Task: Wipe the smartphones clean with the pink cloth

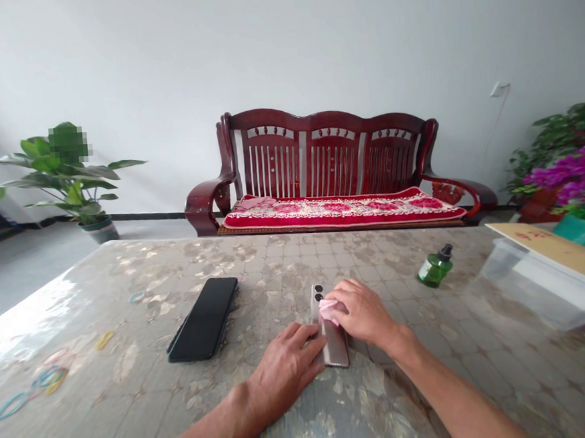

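A smartphone [336, 349] lies back side up on the table, its camera lenses at the far end. My right hand [366, 310] pinches a small pink cloth [330, 310] and presses it on the phone's back, just below the lenses. Stretched out flat, the fingers of my left hand [289, 359] rest across the phone's left edge. Part of the phone is hidden under both hands. To the left lies a second, black phone [204, 322], screen up and dark. A green bottle with a black pump top [435, 267] stands to the right.
Coloured rubber bands [48, 379] lie at the table's left. A clear plastic box [538, 288], with a tan board [559, 247] on top, stands at the right. Past the patterned tabletop [140, 269] are a wooden bench [330, 149] and a potted plant [97, 226].
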A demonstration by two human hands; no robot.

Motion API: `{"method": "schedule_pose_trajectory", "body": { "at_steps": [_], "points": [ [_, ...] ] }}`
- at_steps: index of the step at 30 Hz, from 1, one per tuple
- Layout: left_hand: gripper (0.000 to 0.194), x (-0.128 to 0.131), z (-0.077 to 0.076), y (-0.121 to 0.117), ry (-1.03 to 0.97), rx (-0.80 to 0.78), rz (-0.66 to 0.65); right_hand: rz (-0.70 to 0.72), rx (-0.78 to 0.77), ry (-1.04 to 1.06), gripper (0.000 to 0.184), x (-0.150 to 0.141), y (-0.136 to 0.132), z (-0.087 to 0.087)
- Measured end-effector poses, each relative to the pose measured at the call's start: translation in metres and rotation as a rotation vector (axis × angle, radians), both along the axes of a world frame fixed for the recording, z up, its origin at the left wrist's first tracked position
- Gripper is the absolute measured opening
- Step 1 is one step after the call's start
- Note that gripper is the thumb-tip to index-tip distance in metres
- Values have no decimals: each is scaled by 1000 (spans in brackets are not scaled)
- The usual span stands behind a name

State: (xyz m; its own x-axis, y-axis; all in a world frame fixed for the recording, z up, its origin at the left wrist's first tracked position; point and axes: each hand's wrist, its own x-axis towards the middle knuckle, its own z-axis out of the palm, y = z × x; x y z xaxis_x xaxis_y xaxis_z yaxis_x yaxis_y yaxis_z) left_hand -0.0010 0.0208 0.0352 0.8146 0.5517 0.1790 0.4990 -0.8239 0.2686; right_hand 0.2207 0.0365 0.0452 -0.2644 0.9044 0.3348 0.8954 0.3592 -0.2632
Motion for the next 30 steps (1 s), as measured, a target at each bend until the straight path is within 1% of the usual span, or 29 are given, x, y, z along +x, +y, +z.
{"method": "schedule_pose_trajectory", "body": {
  "at_steps": [2, 5, 8, 11, 17, 22, 27, 30],
  "points": [
    [29, 0, 0, 0, -1, 2, 0, -36, 3, 52, 13, 0, 1, -2],
    [29, 0, -1, 0, 2, 11, -1, -106, 75, 203, 15, 1, 5, -7],
    [29, 0, 0, 1, 6, 18, -4, -98, 162, 253, 23, 2, 6, -13],
    [30, 0, 1, 2, 5, 17, -9, -63, 182, 195, 29, 2, 4, -18],
    [28, 0, -1, 3, 0, 13, -4, -60, 167, 131, 15, -3, -2, -22],
    [29, 0, -3, 2, -11, 12, -3, -34, 146, -43, 11, -5, -9, -19],
    [29, 0, -2, 1, -1, -1, 4, 38, 126, -74, 16, -4, -17, -18],
    [30, 1, 0, 0, 8, -2, 1, 48, 125, -105, 21, -5, -14, -19]
  ]
}}
